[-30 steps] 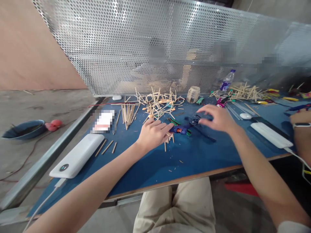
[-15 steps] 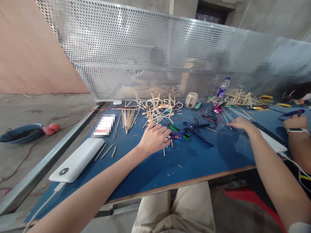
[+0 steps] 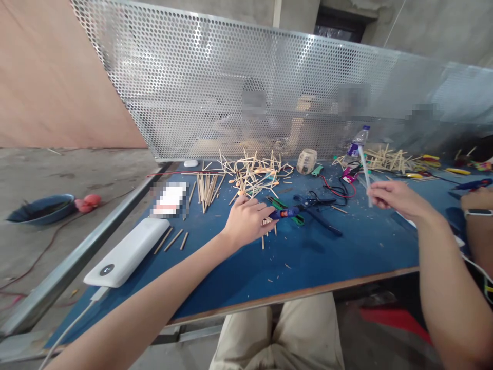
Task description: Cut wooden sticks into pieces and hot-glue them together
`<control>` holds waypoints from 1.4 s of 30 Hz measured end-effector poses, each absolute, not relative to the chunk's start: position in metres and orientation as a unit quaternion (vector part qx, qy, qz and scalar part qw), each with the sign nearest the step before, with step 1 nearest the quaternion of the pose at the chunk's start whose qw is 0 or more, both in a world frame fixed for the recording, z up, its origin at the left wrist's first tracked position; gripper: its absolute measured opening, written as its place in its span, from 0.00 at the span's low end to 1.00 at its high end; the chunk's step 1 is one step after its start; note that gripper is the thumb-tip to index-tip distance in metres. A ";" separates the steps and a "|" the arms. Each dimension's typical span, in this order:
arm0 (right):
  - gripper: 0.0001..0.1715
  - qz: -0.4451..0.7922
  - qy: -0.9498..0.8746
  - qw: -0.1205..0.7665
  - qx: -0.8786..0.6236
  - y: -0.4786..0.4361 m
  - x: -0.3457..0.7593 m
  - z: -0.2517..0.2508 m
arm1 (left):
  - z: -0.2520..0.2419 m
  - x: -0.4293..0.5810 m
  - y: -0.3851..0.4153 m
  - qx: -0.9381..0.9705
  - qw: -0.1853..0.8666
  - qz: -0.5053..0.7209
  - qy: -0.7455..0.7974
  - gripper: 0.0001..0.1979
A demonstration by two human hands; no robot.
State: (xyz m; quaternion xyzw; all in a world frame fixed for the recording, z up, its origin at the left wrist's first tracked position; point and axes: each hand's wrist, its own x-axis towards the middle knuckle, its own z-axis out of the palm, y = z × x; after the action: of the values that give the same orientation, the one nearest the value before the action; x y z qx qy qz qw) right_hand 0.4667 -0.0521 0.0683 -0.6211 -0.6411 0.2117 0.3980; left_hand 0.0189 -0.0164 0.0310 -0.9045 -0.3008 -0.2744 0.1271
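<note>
A person's right hand pinches a translucent stick, tilted slightly off vertical, between its fingers over the blue bench, while the left hand's fingers grasp a blue tool beside dark-handled pliers. Wooden sticks lie heaped beyond.

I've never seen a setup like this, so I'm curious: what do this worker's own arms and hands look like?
The left grip and right grip are human hands without gloves. Neither wrist carries a watch or band, no sleeve shows on either forearm, and no cables or markings are visible on them.
</note>
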 end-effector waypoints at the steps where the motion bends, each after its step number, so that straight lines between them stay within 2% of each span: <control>1: 0.12 0.263 -0.644 0.399 -0.597 -0.051 0.451 0.075 | 0.030 0.019 -0.016 -0.901 0.112 -0.283 -0.308 0.14; 5: 0.04 0.333 -0.687 0.453 -0.460 -0.040 0.381 0.089 | 0.023 0.017 -0.014 -0.888 0.040 -0.304 -0.342 0.15; 12: 0.09 0.379 -0.702 0.518 -0.307 -0.007 0.286 0.064 | 0.016 0.013 -0.008 -0.872 -0.013 -0.304 -0.384 0.15; 18: 0.12 0.332 -0.693 0.551 -0.326 0.002 0.271 0.040 | 0.019 0.013 -0.009 -0.870 -0.010 -0.286 -0.403 0.15; 29: 0.12 0.323 -0.739 0.480 -0.344 -0.005 0.275 0.039 | 0.015 0.015 -0.008 -0.888 0.045 -0.251 -0.384 0.17; 34: 0.11 0.297 -0.782 0.419 -0.354 -0.013 0.270 0.045 | 0.018 0.015 -0.010 -0.899 0.083 -0.236 -0.359 0.17; 42: 0.12 0.275 -0.731 0.494 -0.381 -0.020 0.255 0.033 | 0.020 0.018 -0.012 -0.893 0.087 -0.222 -0.381 0.17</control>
State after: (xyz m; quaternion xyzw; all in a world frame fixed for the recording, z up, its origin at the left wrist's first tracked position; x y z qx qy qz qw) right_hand 0.2553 -0.0198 0.0329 -0.3815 -0.7315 0.2753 0.4936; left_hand 0.0176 -0.0122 0.0202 -0.8931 -0.3814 -0.2221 0.0875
